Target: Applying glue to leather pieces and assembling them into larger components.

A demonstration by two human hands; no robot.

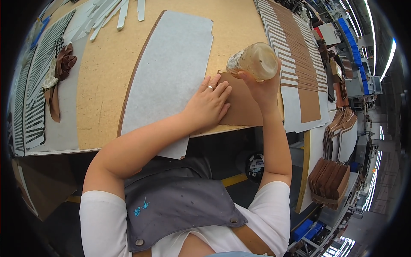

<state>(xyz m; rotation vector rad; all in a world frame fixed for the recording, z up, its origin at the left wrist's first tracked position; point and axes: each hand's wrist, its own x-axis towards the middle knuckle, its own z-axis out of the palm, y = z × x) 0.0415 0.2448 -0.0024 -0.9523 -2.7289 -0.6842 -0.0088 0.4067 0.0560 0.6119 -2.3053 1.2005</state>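
My left hand (209,100) lies flat with its fingers stretched out. It presses on a brown sheet (242,100) and the right edge of a large white panel (169,64), whose left rim shows brown. In my right hand (262,88) is a cloudy, see-through jar (252,62), held tilted above the brown sheet. The jar's round end faces up toward me, and its side carries a patterned label or residue. My fingers wrap round its far side, partly hidden, while the thumb shows in front.
The panel rests on a tan worktable (100,85) and overhangs its front edge. White strips (107,17) lie at the back. Crumpled brown scraps (65,62) sit at the left beside striped pieces (43,92). Rows of brown-and-white pieces (295,51) line the right, near stacked brown parts (327,182).
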